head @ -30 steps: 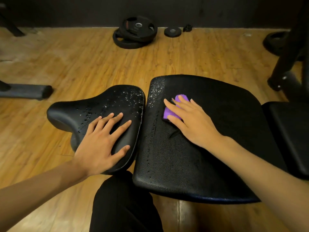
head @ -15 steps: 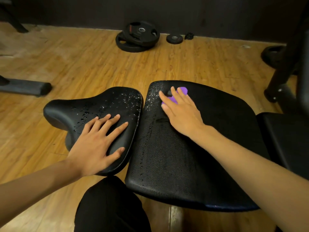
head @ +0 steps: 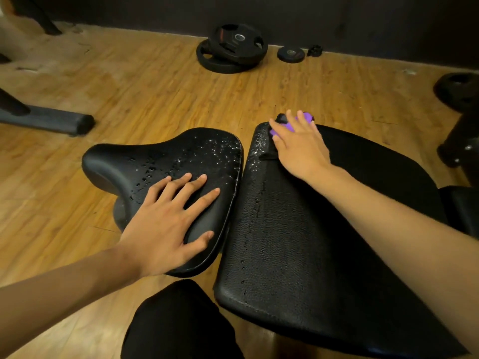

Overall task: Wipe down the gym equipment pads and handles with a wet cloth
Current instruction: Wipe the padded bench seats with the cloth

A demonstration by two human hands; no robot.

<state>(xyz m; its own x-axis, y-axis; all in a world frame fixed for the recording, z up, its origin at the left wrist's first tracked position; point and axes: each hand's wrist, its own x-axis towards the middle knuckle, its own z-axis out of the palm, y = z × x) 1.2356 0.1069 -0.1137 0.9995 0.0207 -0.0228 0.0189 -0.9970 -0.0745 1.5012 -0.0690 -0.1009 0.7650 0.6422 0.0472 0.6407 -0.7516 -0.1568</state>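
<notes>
Head cam view, looking down at a gym with a yellowish wood plank floor [head: 155, 81] and a dark wall [head: 363, 19] running along the top of the frame. Against that wall, top middle, there's a stack of black weight plates [head: 232, 51], with a small plate [head: 290, 54] just to its right. Another dark plate [head: 458, 90] sits at the right edge, and a padded bar [head: 49, 120] lies on the floor at middle left. The centre of the frame is two black vinyl pads side by side, nearly touching: a smaller saddle-shaped seat pad [head: 160, 161] on the left and a big flat pad [head: 311, 242] on the right. Both have water beads on them, thickest on the seat pad's upper right part and down the big pad's left edge. The left hand [head: 160, 226] lies flat on the near half of the seat pad, palm down, fingers straight and spread, holding nothing. The right hand [head: 302, 149] is reached out to the far upper-left corner of the big pad, fingers stretched out and pressing down on a purple cloth [head: 308, 117]. The cloth is mostly hidden under those fingers, right at the pad's far edge, with purple poking out past the fingertips and beside the thumb. A knee in black trousers [head: 178, 322] shows at bottom centre.
</notes>
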